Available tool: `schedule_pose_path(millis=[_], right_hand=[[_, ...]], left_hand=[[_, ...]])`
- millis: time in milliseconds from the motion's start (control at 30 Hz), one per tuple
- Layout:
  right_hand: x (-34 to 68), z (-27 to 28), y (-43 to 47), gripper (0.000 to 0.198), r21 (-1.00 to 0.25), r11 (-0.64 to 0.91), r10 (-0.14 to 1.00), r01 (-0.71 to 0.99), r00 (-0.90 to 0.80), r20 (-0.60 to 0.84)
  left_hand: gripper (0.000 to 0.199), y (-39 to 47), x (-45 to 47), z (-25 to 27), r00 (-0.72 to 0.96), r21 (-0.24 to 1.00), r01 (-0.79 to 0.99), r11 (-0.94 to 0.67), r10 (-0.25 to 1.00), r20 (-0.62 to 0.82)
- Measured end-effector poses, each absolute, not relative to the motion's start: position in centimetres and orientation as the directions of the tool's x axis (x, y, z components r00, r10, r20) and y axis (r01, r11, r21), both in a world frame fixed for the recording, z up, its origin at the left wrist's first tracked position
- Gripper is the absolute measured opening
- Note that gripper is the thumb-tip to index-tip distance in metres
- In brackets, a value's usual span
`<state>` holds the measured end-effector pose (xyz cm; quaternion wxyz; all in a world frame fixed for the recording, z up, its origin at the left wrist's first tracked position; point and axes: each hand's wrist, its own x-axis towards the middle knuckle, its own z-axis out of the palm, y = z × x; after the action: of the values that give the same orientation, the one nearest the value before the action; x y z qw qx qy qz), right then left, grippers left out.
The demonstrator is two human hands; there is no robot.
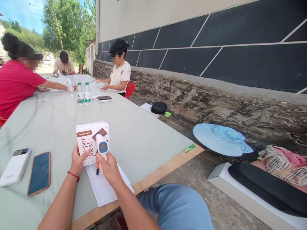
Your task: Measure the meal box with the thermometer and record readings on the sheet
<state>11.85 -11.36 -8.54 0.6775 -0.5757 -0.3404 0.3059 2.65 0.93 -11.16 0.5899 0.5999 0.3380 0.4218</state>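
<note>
grey tabletop (pixel 57 124) stands near a tiled wall (pixel 240 33), left fingers (pixel 84 155) gripping a box (pixel 90 142), right fingers (pixel 110 158) a thermometer (pixel 103 147).

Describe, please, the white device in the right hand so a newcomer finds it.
At the near end of the long pale table, the left hand holds a NutriMotion box. Before it, the right hand grips the white device, set apart from the box by its blue-framed screen.

Lies outdoors, in a yard alongside a building (pixel 153 19). Shows a dark-panelled wall (pixel 230 60) above a rough stone base (pixel 168 86), a drainpipe (pixel 97 28) at its corner, and grey ground (pixel 185 174) underfoot, perhaps concrete, hard to tell in shade. Opens at the far end onto leafy trees (pixel 66 25) and blue sky (pixel 33 11).
</note>
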Motion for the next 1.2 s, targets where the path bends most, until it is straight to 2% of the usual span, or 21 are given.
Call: schedule_pose_path(millis=[167, 500, 733, 1067, 1200], right_hand=[[11.6, -8.7, -11.6, 0.030, -0.987, 0.156, 0.790, -0.044, 0.605, 0.098], [11.7, -7.8, -12.1, 0.034, -0.922, 0.203, 0.869, -0.330, 0.495, 0.014], [11.6, -8.1, -12.0, 0.018, -0.956, 0.211, 0.799, -0.203, 0.599, 0.049], [11.5, -7.8, -12.6, 0.022, -0.958, 0.186, 0.797, -0.217, 0.604, 0.018], [11.5, -7.5, -13.1, 0.016, -0.942, 0.254, 0.822, -0.218, 0.562, 0.091]], left_hand=[[0.060, 1.1, 2.6, -11.0, 0.437, 0.991, -0.104, -0.082, 0.891, 0.119], [0.059, 1.7, 2.4, -11.3, 0.450, 0.988, -0.136, -0.070, 0.884, 0.124], [0.061, 1.8, 2.4, -11.5, 0.478, 0.985, -0.167, -0.031, 0.872, 0.108], [0.061, 1.6, 2.4, -11.0, 0.502, 0.977, -0.212, 0.021, 0.860, 0.091], [0.060, 2.0, 2.4, -11.1, 0.443, 0.976, -0.218, 0.030, 0.894, 0.072]])
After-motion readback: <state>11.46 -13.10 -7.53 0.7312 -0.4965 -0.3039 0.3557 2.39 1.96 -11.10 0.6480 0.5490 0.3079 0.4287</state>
